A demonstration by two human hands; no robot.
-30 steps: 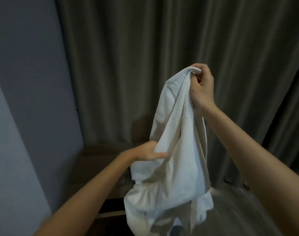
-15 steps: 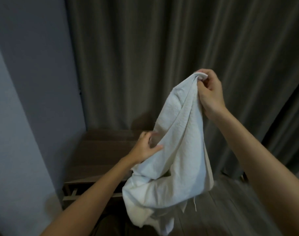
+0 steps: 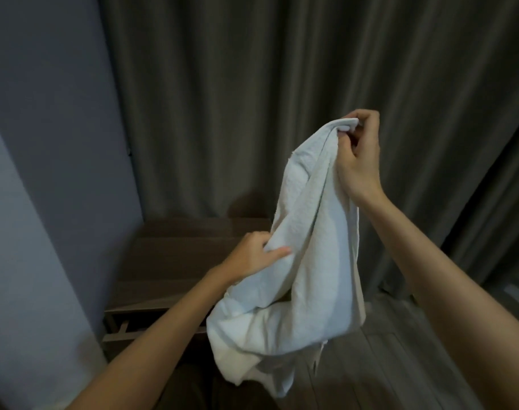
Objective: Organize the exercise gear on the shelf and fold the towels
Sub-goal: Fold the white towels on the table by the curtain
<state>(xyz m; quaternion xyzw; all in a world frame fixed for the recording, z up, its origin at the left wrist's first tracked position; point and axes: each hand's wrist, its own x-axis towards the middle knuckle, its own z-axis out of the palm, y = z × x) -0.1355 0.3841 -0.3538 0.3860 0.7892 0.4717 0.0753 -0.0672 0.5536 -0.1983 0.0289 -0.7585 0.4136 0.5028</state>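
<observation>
A person holds a crumpled white terry-cloth towel [image 3: 308, 261] up in the air in front of a dark grey pleated curtain [image 3: 252, 99]. The right hand [image 3: 359, 155] is raised high, fingers curled and pinching the towel's top edge or corner. The left hand [image 3: 254, 255] is lower, its fingers and thumb closed round a bunch of cloth near the towel's middle. Between the 2 grips the fabric hangs in loose, twisted folds, and its lower end droops in a heap below the left forearm, clear of any surface.

Below and behind sits a low brown wooden slatted shelf [image 3: 175, 261] against a blue-grey wall [image 3: 45, 173]; its visible top boards carry no exercise gear in this view, and the lower tiers are mostly hidden.

Judged from this, the towel is not yet folded: no flat halves or matched corners show. It seems the person is searching for the edges to spread it out. No finished towel is visible, so the folding looks barely begun, and the state of the gear cannot be told.
</observation>
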